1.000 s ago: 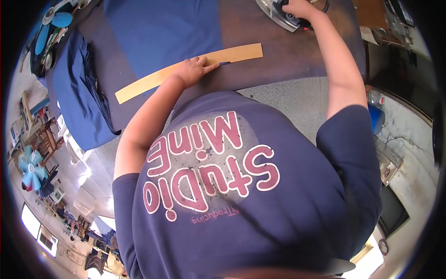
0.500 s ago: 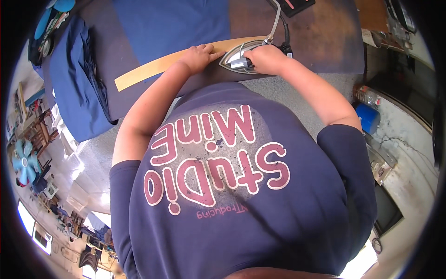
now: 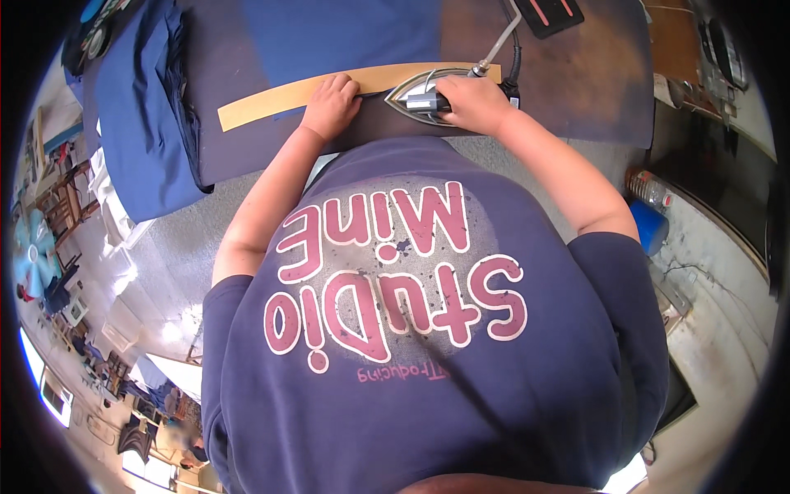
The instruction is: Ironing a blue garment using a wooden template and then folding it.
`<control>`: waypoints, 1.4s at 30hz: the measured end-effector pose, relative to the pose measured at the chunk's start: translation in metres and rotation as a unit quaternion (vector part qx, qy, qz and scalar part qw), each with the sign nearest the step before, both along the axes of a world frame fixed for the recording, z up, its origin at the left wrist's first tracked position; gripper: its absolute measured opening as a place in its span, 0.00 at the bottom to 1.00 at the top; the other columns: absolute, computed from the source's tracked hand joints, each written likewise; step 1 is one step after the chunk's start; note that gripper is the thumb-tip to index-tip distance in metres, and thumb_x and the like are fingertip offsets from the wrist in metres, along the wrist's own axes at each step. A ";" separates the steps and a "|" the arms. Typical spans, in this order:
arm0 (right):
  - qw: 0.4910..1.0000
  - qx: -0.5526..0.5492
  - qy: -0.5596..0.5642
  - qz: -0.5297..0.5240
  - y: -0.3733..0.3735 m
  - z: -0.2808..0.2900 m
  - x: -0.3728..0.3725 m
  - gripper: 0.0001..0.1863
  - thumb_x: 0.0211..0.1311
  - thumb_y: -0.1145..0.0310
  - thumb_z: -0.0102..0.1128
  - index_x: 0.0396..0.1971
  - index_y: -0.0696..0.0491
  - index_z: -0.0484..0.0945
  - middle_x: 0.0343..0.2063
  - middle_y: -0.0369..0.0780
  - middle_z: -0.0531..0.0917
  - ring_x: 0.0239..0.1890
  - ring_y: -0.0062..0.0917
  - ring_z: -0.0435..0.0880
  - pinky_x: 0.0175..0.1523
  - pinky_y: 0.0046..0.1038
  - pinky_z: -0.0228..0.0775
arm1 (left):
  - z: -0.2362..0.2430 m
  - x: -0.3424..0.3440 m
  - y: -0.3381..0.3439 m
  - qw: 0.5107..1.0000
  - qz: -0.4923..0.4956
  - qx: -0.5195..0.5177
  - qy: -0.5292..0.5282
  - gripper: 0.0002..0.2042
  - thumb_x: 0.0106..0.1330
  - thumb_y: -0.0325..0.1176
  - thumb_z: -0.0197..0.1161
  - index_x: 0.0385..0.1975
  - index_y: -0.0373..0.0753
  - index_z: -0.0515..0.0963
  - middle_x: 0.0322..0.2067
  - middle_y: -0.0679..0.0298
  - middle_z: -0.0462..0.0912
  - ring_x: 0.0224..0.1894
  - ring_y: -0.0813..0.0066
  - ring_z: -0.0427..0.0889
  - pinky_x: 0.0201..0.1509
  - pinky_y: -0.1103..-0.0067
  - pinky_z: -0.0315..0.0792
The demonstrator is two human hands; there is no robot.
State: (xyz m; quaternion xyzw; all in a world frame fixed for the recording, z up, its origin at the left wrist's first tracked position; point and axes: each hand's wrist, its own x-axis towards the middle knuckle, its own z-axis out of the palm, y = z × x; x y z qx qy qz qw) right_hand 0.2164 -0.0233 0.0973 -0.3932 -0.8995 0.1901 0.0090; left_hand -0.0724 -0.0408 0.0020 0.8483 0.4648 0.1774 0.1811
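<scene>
My right hand [image 3: 471, 100] is wrapped round the handle of a steam iron [image 3: 401, 93]. The iron rests flat on the near edge of blue cloth [image 3: 346, 37] and the right part of a curved tan card strip [image 3: 257, 108]. On the strip's near edge, left of the iron, my left hand [image 3: 332, 105] has its fingers bent and drawn together. It seems to pinch the narrow blue cloth edge there, though its fingertips are partly hidden. Under the strip, the cloth extends toward the far side of the table.
The dark ironing table [image 3: 576, 90] has another bunched blue cloth [image 3: 144, 123] hanging off its left side. A black iron rest [image 3: 550, 12] with red strips sits at the back right. The iron's hose [image 3: 504, 41] and cable rise behind my right hand. A blue container [image 3: 648, 226] stands beyond the table's right.
My left hand has drawn its spread fingers in and moved slightly left and nearer the strip's near edge. The iron stays close to its place beside the strip. The view has shifted slightly.
</scene>
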 end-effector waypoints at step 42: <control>0.996 -0.069 -0.052 0.024 0.008 0.011 -0.190 0.31 0.54 0.36 0.55 0.29 0.54 0.81 0.26 0.43 0.84 0.31 0.37 0.84 0.38 0.36 0.76 | 0.003 -0.131 -0.001 0.969 0.193 -0.146 0.051 0.05 0.55 0.31 0.62 0.25 0.37 0.79 0.31 0.57 0.79 0.37 0.57 0.80 0.43 0.67 0.74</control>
